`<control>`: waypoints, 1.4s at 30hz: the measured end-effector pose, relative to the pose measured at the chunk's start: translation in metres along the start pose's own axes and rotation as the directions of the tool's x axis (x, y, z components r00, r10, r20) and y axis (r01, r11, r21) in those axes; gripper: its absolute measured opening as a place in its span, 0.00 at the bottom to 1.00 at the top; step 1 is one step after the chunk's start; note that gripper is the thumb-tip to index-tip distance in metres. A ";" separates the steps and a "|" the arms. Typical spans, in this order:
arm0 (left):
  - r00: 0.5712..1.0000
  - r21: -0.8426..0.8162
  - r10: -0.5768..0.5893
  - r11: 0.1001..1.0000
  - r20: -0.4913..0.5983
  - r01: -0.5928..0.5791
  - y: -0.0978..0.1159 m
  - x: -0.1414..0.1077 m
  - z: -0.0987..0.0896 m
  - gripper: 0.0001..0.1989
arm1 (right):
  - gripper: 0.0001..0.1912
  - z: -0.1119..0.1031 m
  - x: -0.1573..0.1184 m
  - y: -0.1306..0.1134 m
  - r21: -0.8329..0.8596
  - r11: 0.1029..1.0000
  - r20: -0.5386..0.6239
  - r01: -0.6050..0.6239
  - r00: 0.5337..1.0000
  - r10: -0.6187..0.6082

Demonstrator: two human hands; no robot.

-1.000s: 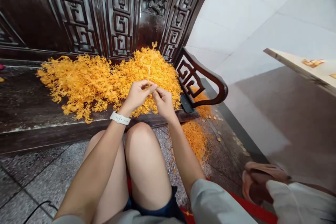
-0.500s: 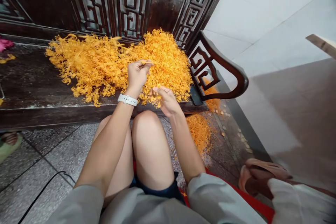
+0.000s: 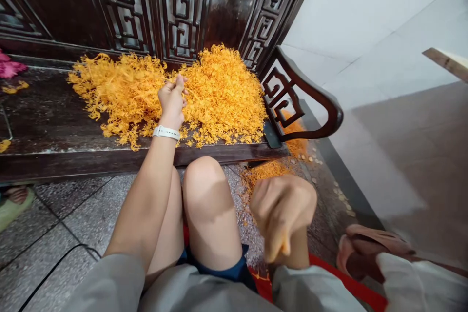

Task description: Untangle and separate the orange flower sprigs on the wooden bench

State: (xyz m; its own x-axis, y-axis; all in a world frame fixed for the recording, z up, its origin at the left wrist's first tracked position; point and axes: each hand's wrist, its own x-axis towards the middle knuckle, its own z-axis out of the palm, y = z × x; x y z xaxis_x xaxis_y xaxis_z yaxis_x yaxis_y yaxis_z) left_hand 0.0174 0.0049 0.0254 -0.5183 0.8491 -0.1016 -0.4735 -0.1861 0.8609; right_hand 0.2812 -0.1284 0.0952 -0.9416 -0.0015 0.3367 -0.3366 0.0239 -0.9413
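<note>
A long heap of spidery orange-yellow plastic flower pieces [image 3: 226,97] lies on the dark wooden bench [image 3: 47,122]. My left hand [image 3: 172,100], with a pale watch band at the wrist, is over the middle of the heap. Its fingers are pinched together, and whatever they hold is hidden against the orange. Away from the bench, to the right of my knees, my right hand [image 3: 285,209] is curled closed and blurred by motion. A small bit of orange shows at its fingertips, too little to tell the exact part.
A carved back [image 3: 183,9] and a curved armrest [image 3: 329,112] bound the bench. On the floor are more orange pieces [image 3: 268,170], a black cable [image 3: 54,273] and a slipper [image 3: 16,207] on a foot. Something bright pink [image 3: 10,66] lies at far left; another person's shoe [image 3: 365,248] is at right.
My right hand has left the heap and come back toward me, beside my right knee. My left hand has shifted left over the heap. The thin orange strand it held no longer shows clearly.
</note>
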 end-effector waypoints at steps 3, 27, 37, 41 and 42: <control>0.999 -0.016 0.022 1.000 0.029 -0.021 -0.008 -0.008 0.005 0.17 | 0.21 -0.040 0.017 0.007 0.026 0.997 -0.793 0.072 0.608 -0.023; 0.851 0.328 -0.094 0.940 0.517 -0.096 -0.013 -0.037 0.010 0.22 | 0.26 -0.090 0.024 0.098 0.063 0.996 -0.998 0.069 -0.004 0.064; 0.788 0.521 0.057 0.720 0.613 -0.458 -0.011 -0.040 0.006 0.07 | 0.21 -0.054 0.010 0.106 -0.320 0.672 -0.893 -0.668 -0.024 -0.450; 0.860 0.458 0.119 0.806 0.496 -0.375 -0.014 -0.035 0.008 0.14 | 0.16 -0.037 0.022 0.091 -0.394 0.610 -0.849 -0.688 0.019 -0.527; 0.877 0.454 0.135 0.813 0.461 -0.364 -0.013 -0.031 0.006 0.14 | 0.16 -0.034 0.023 0.077 -0.415 0.633 -0.804 -0.653 -0.062 -0.591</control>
State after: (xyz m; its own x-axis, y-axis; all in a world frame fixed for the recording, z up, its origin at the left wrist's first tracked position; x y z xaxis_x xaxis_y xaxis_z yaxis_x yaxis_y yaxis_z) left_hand 0.0433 -0.0159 0.0205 -0.1899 0.9474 0.2575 0.1268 -0.2364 0.9634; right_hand 0.2341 -0.0924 0.0317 0.2627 0.7899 0.5542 0.4044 0.4313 -0.8065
